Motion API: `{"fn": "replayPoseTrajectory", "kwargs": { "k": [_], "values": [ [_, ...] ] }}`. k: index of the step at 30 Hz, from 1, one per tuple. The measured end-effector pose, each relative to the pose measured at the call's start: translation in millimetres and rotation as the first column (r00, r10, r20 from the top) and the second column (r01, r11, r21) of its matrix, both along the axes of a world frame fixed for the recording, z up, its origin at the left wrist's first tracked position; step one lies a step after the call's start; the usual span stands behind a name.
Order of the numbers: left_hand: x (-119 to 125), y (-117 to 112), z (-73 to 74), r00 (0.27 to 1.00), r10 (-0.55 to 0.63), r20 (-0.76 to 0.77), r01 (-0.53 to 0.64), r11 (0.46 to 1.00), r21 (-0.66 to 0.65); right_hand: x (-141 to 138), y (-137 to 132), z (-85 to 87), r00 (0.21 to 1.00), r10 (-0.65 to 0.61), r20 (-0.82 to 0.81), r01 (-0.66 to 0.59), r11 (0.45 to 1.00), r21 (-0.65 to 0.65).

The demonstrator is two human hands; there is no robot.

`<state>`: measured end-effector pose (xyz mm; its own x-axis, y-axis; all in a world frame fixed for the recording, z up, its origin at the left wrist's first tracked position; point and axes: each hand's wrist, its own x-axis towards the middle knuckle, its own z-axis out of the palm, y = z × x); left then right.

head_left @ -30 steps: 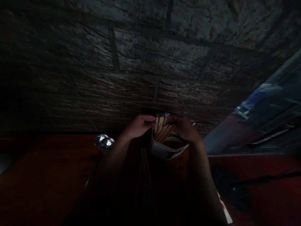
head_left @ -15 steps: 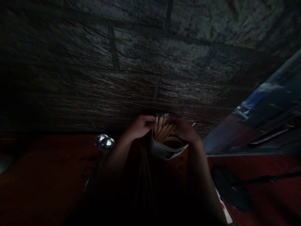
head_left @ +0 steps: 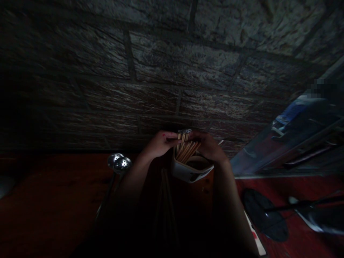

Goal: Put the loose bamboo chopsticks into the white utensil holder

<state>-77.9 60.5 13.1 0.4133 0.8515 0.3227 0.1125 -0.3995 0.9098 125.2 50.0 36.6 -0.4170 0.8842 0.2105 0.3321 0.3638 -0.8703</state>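
Between my two hands stands a bundle of chopsticks (head_left: 183,137) with silvery upper ends. The fingers of my left hand (head_left: 159,144) close on its left side. My right hand (head_left: 210,147) is closed at its right side, its fingertips partly lost in shadow. Just below the hands is a white angular container (head_left: 185,173), in which more wooden chopsticks (head_left: 189,152) lean to the right. Whether the bundle's lower ends rest inside the container is hidden. Several thin sticks, like chopsticks (head_left: 166,193), lie in deep shadow on the wooden table (head_left: 67,186) nearer me.
Two shiny perforated spoon heads (head_left: 122,164) on long handles lie left of my left forearm. A brick wall (head_left: 158,64) rises right behind the table. To the right are a glass panel (head_left: 255,152), a round black stand base (head_left: 264,215) and a person's shoe (head_left: 309,218) on red floor.
Both hands and the chopstick bundle are almost where they were, with the bundle's top shifted very slightly left. A person's shoe has come into sight at the lower right.
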Motion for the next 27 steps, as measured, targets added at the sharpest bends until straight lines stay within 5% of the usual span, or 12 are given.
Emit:
{"fn": "replayPoseTrajectory", "kwargs": {
  "k": [9,27],
  "values": [
    [2.1,0.5,-2.2,0.996,0.084,-0.008,-0.084,0.996,0.036,2.0,3.0,-5.3,1.000,-0.004,0.002,0.004,1.000,-0.010],
    [2.7,-3.2,3.9,0.999,-0.015,0.052,0.015,1.000,0.006,-4.5,1.4,-1.8,0.997,-0.008,0.075,-0.001,0.994,0.109]
  ]
}}
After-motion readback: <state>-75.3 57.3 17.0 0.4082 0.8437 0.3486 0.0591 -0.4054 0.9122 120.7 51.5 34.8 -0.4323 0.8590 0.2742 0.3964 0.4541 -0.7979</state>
